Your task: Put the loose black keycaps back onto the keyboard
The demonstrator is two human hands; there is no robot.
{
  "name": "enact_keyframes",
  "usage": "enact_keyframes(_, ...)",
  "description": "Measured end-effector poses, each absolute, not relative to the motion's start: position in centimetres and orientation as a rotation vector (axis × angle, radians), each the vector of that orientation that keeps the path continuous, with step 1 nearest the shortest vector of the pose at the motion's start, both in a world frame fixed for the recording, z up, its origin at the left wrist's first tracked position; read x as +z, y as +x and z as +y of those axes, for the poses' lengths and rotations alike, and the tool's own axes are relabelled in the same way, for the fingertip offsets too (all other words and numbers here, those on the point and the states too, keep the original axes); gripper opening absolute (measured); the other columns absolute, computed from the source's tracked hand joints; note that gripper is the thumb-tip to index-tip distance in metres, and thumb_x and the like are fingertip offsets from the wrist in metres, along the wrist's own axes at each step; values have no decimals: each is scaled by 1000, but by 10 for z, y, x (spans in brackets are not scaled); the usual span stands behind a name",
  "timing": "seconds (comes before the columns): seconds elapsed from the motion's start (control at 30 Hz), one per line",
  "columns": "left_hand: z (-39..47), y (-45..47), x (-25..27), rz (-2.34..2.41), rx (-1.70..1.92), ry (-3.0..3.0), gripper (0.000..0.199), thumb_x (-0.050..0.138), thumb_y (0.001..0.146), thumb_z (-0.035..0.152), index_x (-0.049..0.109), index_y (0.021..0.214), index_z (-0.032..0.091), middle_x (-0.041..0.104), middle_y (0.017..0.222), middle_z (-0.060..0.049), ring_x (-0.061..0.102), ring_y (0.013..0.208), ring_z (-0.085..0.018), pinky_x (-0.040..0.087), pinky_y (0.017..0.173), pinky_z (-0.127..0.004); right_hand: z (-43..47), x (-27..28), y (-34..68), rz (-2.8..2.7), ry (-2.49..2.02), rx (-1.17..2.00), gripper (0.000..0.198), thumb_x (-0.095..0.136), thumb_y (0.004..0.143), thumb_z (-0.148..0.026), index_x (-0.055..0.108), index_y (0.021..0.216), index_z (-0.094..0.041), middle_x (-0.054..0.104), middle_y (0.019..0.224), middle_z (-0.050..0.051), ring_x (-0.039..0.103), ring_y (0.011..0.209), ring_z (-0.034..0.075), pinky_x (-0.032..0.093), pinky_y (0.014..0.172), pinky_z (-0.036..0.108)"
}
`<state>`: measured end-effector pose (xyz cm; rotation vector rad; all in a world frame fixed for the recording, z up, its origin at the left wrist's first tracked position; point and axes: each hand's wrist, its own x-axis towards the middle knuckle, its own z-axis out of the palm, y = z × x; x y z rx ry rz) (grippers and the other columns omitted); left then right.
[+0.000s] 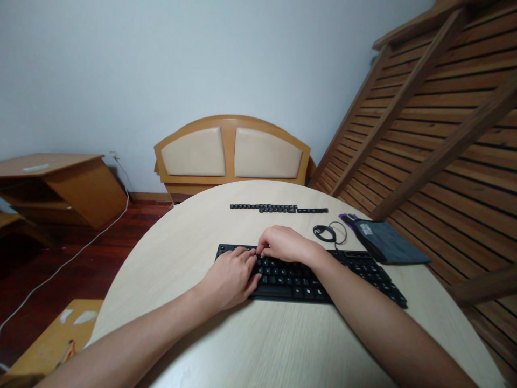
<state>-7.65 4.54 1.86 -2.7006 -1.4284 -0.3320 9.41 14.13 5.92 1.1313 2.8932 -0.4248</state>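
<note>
A black keyboard [278, 291] lies on the round pale wooden table [258, 345]. My left hand [234, 272] rests over its left end, palm down, fingers spread across the keys and thumb near the front edge. My right hand [285, 243] bends over the upper left rows, thumb and fingertips pinched together at the keys beside my left fingertips. Whatever sits in that pinch is too small and hidden to name. Beyond the keyboard, several loose black keycaps [278, 208] are lined up in rows.
A coiled black cable [324, 233] lies behind the keyboard. To its right is a grey-blue pouch [393, 242] with a purple-edged item [349, 217] beside it. A headboard [230, 145] stands beyond the table, wooden slats [444, 118] lean at right, and a desk [81, 188] is at left.
</note>
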Motion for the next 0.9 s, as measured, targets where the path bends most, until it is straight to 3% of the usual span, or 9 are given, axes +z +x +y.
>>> enact_keyframes(0.1,45,-77,19,-1429,-324,-2694,32,49,97,32,65,112,9,68,120,-17,62,112,-31,54,95,-46,157,55,97,2955,1150,-423,21,62,87,-25,79,99,-26,79,98,4,70,93,21,48,76,26)
enact_keyframes(0.2,45,-76,19,-1433,-313,-2690,33,49,96,31,66,112,7,68,122,-18,62,112,-31,54,95,-46,179,48,94,2944,1376,-147,27,55,93,-26,75,111,-22,76,111,7,68,102,24,48,84,30)
enact_keyframes(0.37,45,-76,20,-1433,-309,-2698,33,49,97,31,66,113,7,68,121,-17,62,111,-30,54,96,-46,217,35,84,2906,1479,89,38,61,90,-20,64,126,-11,65,130,16,54,122,29,42,100,36)
enact_keyframes(0.7,45,-77,21,-1447,-312,-2698,35,49,97,33,65,115,8,68,118,-16,62,111,-29,54,96,-44,249,16,75,2929,1398,244,28,56,93,-15,69,118,-14,68,122,15,45,125,32,42,96,40)
enact_keyframes(0.9,46,-77,20,-1448,-321,-2697,34,49,97,33,65,114,9,68,119,-16,62,110,-29,54,95,-45,244,16,73,2986,1314,244,21,58,93,-16,75,106,-16,73,110,15,50,120,29,39,96,37)
